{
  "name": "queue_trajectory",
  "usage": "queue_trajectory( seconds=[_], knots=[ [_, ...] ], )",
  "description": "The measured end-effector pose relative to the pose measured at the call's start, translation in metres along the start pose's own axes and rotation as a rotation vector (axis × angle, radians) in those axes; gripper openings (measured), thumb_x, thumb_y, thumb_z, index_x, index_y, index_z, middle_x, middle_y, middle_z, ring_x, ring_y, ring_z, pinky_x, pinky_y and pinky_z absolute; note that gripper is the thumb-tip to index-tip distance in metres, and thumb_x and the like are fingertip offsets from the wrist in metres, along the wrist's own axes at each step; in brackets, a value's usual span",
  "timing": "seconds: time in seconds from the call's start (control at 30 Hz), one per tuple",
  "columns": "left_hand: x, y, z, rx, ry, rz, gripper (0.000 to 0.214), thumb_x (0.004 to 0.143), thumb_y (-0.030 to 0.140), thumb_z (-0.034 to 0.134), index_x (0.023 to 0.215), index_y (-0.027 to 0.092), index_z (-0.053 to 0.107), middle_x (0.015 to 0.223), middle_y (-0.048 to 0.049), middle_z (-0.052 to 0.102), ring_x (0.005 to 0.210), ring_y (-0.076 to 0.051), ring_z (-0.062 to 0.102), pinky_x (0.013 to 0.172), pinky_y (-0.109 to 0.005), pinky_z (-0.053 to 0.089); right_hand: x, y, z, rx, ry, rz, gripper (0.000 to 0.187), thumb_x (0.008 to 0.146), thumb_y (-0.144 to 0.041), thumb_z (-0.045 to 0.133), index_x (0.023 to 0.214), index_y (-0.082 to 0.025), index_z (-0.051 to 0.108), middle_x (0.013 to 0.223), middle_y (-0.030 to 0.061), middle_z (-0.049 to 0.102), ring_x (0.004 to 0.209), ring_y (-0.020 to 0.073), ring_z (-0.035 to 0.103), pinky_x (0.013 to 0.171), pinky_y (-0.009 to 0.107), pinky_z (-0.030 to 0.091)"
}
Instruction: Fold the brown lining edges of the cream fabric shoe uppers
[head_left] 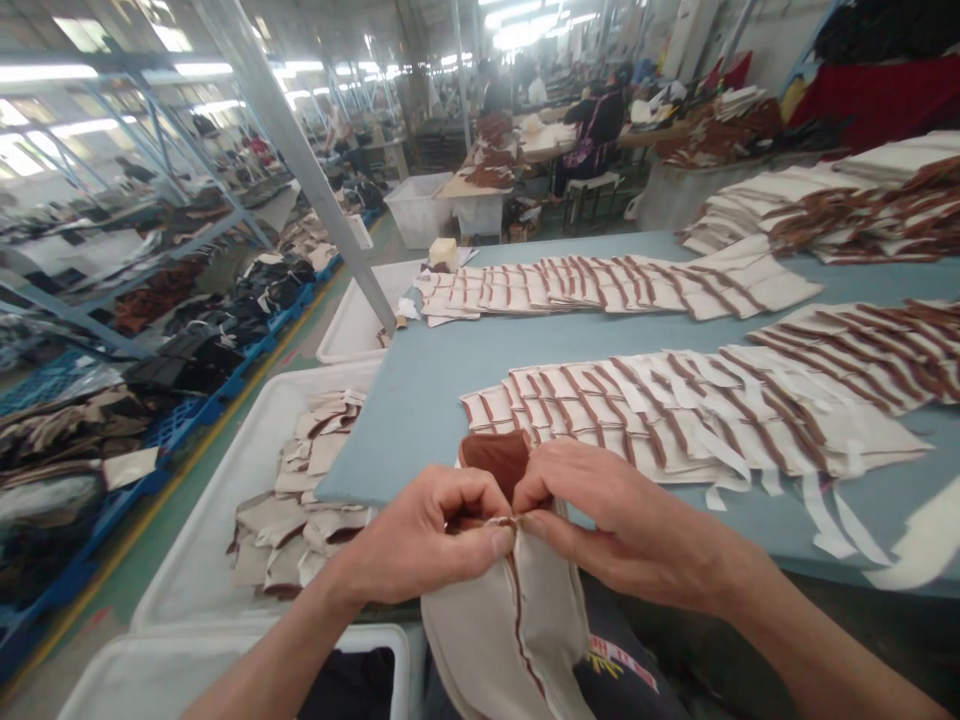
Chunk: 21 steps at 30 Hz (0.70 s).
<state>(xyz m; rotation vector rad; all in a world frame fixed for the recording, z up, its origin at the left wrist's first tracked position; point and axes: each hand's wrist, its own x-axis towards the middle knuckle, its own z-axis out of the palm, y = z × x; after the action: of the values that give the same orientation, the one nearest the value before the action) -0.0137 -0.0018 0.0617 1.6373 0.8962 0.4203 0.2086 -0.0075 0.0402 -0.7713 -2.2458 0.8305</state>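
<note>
Between my hands hangs a cream fabric piece (480, 620) with a brown lining and a brown seam down its middle. My left hand (442, 530) pinches its top edge on the left of the seam. On the other side, my right hand (600, 510) grips the same edge, thumb and fingers pressed together. Both thumbs nearly meet at the seam's upper end. The brown inside shows above the fingers. Just beyond, on the blue table (435, 365), lies an overlapping row of similar cream-and-brown pieces (637, 410), with white strips (832, 515) trailing off its near side.
A second row of pieces (600, 285) lies farther back, with stacks (862, 205) at the back right. White bins (202, 500) stand left of the table, one holding cream pieces (307, 500). A metal post (300, 160) rises at the table's corner. A person (596, 125) sits in the background.
</note>
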Motion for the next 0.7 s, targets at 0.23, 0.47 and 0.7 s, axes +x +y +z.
queue_trajectory(
  seconds=[0.23, 0.47, 0.7],
  knots=[
    [-0.008, 0.015, 0.001, 0.59, 0.176, 0.167, 0.013, 0.075, 0.005, 0.054, 0.072, 0.017, 0.056, 0.064, 0.0065, 0.051, 0.058, -0.008, 0.043, 0.057, -0.021, 0.029, 0.005, -0.008, 0.004, -0.132, -0.047, 0.043, 0.017, 0.099, -0.015, 0.049, 0.088, -0.017, 0.062, 0.086, 0.006, 0.066, 0.083, 0.0208, 0.058, 0.075, 0.032, 0.038],
    [-0.012, 0.012, 0.004, 0.729, 0.237, 0.333, 0.022, 0.086, 0.003, 0.051, 0.07, 0.018, 0.05, 0.063, 0.0067, 0.047, 0.055, -0.008, 0.041, 0.054, -0.021, 0.03, 0.014, -0.012, 0.008, -0.187, -0.06, 0.121, 0.023, 0.08, -0.012, 0.062, 0.067, -0.02, 0.045, 0.064, -0.002, 0.056, 0.06, 0.0138, 0.045, 0.059, 0.031, 0.022],
    [-0.02, 0.001, 0.001, 0.755, 0.217, 0.494, 0.015, 0.099, 0.007, 0.05, 0.092, 0.018, 0.056, 0.072, 0.0039, 0.06, 0.062, -0.009, 0.054, 0.06, -0.019, 0.041, 0.015, -0.013, 0.005, 0.038, -0.041, 0.143, 0.022, 0.077, -0.012, 0.056, 0.063, -0.02, 0.041, 0.057, -0.0063, 0.043, 0.053, 0.0093, 0.04, 0.055, 0.028, 0.02]
  ],
)
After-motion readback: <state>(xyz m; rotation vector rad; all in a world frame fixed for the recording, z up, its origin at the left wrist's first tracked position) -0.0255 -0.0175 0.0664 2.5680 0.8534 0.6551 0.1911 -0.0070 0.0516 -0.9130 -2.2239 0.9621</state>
